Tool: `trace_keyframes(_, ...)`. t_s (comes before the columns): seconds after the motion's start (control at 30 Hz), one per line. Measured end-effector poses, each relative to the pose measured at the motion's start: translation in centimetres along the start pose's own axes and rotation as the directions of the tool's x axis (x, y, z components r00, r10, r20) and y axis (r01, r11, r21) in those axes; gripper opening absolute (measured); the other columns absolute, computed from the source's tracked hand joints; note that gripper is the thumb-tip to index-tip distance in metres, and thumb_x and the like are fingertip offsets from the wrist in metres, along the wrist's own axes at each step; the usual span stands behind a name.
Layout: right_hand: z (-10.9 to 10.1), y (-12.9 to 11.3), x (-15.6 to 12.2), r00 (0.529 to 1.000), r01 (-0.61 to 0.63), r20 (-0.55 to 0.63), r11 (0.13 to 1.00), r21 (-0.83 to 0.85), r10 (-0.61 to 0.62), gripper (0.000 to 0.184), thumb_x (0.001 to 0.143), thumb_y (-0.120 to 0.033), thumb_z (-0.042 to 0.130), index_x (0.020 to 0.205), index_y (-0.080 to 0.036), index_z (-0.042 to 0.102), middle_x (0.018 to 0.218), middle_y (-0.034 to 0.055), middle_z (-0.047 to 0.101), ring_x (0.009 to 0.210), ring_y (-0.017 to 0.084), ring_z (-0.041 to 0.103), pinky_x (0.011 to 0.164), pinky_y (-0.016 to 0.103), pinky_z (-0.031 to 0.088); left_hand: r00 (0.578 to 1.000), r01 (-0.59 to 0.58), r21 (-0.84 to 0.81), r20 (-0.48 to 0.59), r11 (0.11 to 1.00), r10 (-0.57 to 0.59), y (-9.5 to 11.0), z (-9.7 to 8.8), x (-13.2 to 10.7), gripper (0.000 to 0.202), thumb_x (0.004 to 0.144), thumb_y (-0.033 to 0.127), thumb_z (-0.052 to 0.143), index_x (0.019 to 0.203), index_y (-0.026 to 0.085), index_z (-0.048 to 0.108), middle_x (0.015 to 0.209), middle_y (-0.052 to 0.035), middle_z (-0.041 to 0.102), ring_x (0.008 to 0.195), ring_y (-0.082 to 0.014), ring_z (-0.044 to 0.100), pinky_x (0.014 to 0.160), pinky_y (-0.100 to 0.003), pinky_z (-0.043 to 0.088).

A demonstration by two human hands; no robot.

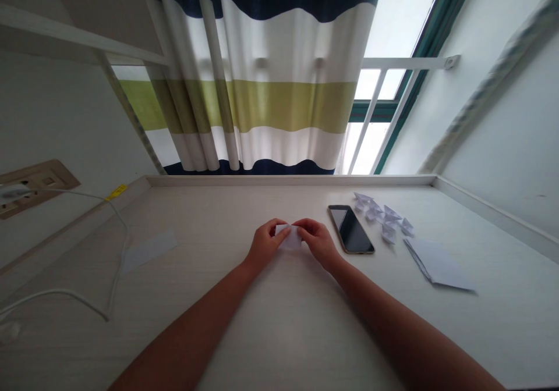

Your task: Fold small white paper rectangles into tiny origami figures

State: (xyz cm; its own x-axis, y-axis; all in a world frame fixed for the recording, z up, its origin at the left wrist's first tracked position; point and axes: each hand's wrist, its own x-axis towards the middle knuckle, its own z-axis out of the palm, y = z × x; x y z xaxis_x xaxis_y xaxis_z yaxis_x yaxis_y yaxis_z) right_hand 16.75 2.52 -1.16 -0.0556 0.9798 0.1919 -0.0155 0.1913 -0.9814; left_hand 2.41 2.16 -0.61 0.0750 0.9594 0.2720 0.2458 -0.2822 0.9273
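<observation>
Between my two hands is a small piece of white paper (290, 240), held just above or against the pale desk. My left hand (263, 244) pinches its left side, thumb on top and fingers curled behind. On the opposite side, my right hand (318, 241) grips the paper's upper right edge between thumb and fingers. Whether the sheet has folds in it I cannot tell. To the right of my right hand lies a dark-screened phone (351, 229). Several small folded paper shapes (384, 215) are grouped beyond the phone.
A stack of white paper sheets (439, 264) lies at the right. At the left are a flat paper strip (148, 251) and a white cable (124, 228) running from a wall socket (37, 187). A raised edge (288, 180) borders the desk (279, 333) below a striped curtain (288, 106).
</observation>
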Motion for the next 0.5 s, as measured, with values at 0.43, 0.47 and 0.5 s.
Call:
trace_keyframes(0.43,0.28,-0.18,-0.34,0.998,-0.004,0.057,0.991,-0.136,0.012,0.012,0.062,-0.027,0.063,0.067,-0.016,0.061,0.055,-0.0024,0.052,0.051,0.01,0.044,0.05,0.024,0.034,0.998,0.021,0.189,-0.065,0.982,-0.009,-0.12,-0.12,0.17,0.014,0.065,0.025,0.053,0.056,0.016,0.058,0.054,0.0021,0.052,0.051,-0.011,0.041,0.05,-0.023,0.03)
trace_keyframes(0.47,0.28,-0.19,-0.35,0.998,-0.006,0.062,0.989,-0.145,0.015,0.012,0.062,-0.027,0.063,0.067,-0.016,0.061,0.054,-0.0025,0.052,0.051,0.01,0.044,0.05,0.024,0.033,0.998,0.017,0.203,-0.063,0.979,-0.004,-0.14,-0.13,0.16,0.014,0.065,0.025,0.053,0.055,0.016,0.057,0.054,0.0022,0.052,0.052,-0.011,0.041,0.05,-0.023,0.03)
trace_keyframes(0.5,0.28,-0.19,-0.37,0.998,-0.01,0.067,0.988,-0.151,0.02,0.013,0.063,-0.028,0.063,0.067,-0.016,0.061,0.054,-0.0025,0.052,0.051,0.01,0.044,0.05,0.024,0.033,0.998,0.017,0.216,-0.064,0.976,-0.003,-0.16,-0.14,0.14,0.014,0.065,0.025,0.053,0.055,0.016,0.056,0.053,0.0024,0.051,0.052,-0.011,0.041,0.05,-0.023,0.03)
